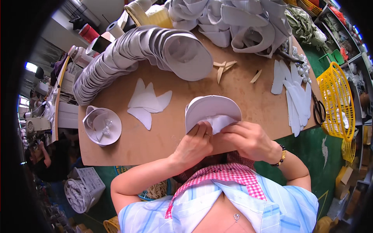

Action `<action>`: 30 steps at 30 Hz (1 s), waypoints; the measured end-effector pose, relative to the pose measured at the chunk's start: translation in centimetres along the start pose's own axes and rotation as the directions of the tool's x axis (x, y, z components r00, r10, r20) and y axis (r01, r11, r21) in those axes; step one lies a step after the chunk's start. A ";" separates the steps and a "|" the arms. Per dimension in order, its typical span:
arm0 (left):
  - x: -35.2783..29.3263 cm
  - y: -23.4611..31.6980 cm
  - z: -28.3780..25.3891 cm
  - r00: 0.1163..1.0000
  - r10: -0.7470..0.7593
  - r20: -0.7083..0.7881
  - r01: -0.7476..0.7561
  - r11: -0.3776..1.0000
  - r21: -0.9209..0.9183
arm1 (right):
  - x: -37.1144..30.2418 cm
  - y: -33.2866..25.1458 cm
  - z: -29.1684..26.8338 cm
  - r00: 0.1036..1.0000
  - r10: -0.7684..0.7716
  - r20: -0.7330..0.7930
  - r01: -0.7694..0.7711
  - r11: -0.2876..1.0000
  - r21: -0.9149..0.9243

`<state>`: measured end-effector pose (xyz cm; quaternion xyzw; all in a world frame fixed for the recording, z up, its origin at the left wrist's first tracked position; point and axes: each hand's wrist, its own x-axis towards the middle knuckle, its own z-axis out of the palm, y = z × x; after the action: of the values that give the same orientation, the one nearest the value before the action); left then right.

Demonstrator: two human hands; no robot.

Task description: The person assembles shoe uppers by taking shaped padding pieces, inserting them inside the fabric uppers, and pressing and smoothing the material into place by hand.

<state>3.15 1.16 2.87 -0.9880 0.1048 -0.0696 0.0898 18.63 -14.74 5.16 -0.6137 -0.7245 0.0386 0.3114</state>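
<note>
A white cap with a stiff, rounded brim (211, 105) is held at the table's near edge, its brim pointing away from me. My left hand (194, 140) pinches the cap's near left edge, the fingers closed. On the other side my right hand (248, 140) has its thumb and fingers closed on a fold of the cap's soft white cloth (219, 122). The fingers hide part of the cap's near edge. Farther off, a long curved row of nested white caps (116, 54) lies on its side.
Loose white pieces (145, 99) lie on the brown table (171, 124), and a white cap-like cup (112, 136) stands left. Tan strips (221, 69), white strips (297, 101) and black scissors (319, 108) lie farther right. More white caps (233, 19) are heaped behind. A yellow basket (336, 101) stands beyond the right edge.
</note>
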 end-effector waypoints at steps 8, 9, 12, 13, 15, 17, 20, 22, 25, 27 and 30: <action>-0.7 0.0 2.0 0.997 -0.065 -0.045 0.064 0.998 -0.018 | 0.9 -0.5 4.5 0.943 0.143 0.299 0.047 0.835 -0.549; -0.6 0.1 2.0 0.993 -0.102 -0.050 0.099 0.993 -0.072 | 1.2 -0.4 4.6 0.940 0.145 0.310 0.052 0.833 -0.550; -0.5 -0.2 2.2 0.988 -0.139 -0.068 0.132 0.987 -0.097 | 2.2 0.8 4.3 0.911 0.181 0.371 0.005 0.893 -0.449; -0.5 0.1 2.0 0.986 -0.149 -0.070 0.142 0.985 -0.096 | 2.1 0.9 4.2 0.935 0.146 0.322 0.015 0.894 -0.447; -0.2 0.3 1.7 0.984 -0.162 -0.068 0.155 0.983 -0.102 | 1.8 1.1 4.3 0.967 0.060 0.249 0.071 0.871 -0.486; -0.3 0.2 1.5 0.980 -0.173 -0.102 0.166 0.983 -0.074 | 1.9 0.6 4.4 0.962 0.069 0.265 0.076 0.862 -0.501; -0.3 0.3 2.0 0.970 -0.191 -0.151 0.169 0.975 -0.147 | 2.7 0.5 4.0 0.939 0.107 0.327 0.073 0.867 -0.493; -0.1 0.2 1.4 0.973 -0.203 -0.109 0.180 0.965 -0.192 | 2.8 1.0 2.6 0.916 0.146 0.373 0.055 0.877 -0.478; -0.3 -0.3 1.3 0.963 -0.252 -0.094 0.217 0.935 -0.279 | 3.3 2.3 -0.4 0.994 0.053 -0.098 -0.037 0.987 0.154; -0.9 -0.2 1.1 0.941 -0.310 -0.139 0.253 0.912 -0.323 | 2.8 5.9 -2.9 0.929 0.320 -0.185 -0.340 0.937 -0.086; -1.2 0.1 1.0 0.957 -0.254 -0.142 0.209 0.939 -0.275 | -0.2 13.6 -5.8 0.846 0.508 -0.161 -0.533 0.800 -0.276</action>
<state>2.08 1.53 1.78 -0.9866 0.0030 -0.1524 -0.0574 33.30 -13.51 3.74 -0.8311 -0.5118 -0.0160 0.2168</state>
